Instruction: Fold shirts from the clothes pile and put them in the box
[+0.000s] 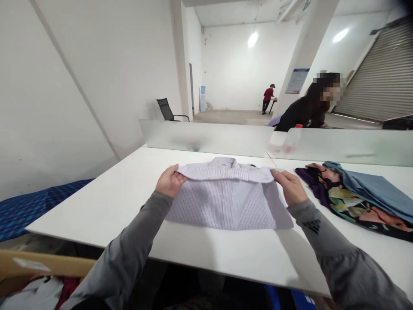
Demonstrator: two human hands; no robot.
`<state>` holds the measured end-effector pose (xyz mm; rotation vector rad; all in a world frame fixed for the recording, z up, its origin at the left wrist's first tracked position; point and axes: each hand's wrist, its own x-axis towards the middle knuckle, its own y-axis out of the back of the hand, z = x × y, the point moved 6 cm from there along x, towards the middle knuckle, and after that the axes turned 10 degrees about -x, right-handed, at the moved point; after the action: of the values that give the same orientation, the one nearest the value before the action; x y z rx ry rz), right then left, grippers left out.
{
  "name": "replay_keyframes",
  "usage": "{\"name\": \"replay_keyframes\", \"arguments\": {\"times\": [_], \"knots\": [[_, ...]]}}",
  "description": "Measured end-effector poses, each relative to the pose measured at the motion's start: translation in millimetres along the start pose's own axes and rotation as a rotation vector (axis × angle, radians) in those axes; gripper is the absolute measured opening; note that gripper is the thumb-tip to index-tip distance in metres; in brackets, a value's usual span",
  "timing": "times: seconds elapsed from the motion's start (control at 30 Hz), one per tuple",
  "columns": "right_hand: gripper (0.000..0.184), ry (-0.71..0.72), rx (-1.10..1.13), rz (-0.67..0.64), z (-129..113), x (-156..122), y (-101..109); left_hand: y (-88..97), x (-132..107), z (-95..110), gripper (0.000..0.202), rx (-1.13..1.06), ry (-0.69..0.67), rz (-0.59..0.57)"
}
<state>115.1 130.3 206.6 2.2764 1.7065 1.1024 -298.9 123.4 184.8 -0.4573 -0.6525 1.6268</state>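
A pale lilac striped shirt [226, 200] lies folded on the white table [122, 202], collar at the far side. My left hand [169, 181] pinches its upper left corner. My right hand [289, 187] grips the upper right corner. Both hands hold a folded-over flap of the shirt just above the table. Both arms wear grey sleeves.
A stack of folded clothes [361, 196], blue on top of a floral piece, lies at the right. Frosted dividers [206, 137] stand behind the table. A person in black [303, 114] sits beyond them. A cardboard box [35, 275] with clothes sits lower left, a blue cloth [29, 206] at the left.
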Motion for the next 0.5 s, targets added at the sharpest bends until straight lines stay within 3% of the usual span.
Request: {"name": "replay_keyframes", "arguments": {"times": [0.1, 0.2, 0.33, 0.43, 0.5], "knots": [[0.039, -0.065, -0.197, -0.019, 40.7, 52.3, -39.2, 2.2, 67.1, -21.8, 0.031, 0.458, -0.049, 0.014], [0.036, -0.161, -0.478, -0.085, 89.0, 65.8, -73.8, 14.1, 92.6, -50.6, 0.041, 0.742, -0.055, -0.032], [0.033, -0.083, -0.698, -0.177, 121.3, 47.6, -98.7, 32.7, 77.7, -80.0, 0.041, 0.960, -0.112, -0.208], [0.039, -0.101, -0.942, -0.141, 126.2, 35.5, -91.9, 38.5, 59.7, -99.3, 0.048, 1.450, -0.231, -0.429], [0.045, -0.179, -1.033, -0.097, 125.4, 30.2, -81.2, 41.2, 54.0, -108.5, 0.049, 1.743, -0.312, -0.500]]}}
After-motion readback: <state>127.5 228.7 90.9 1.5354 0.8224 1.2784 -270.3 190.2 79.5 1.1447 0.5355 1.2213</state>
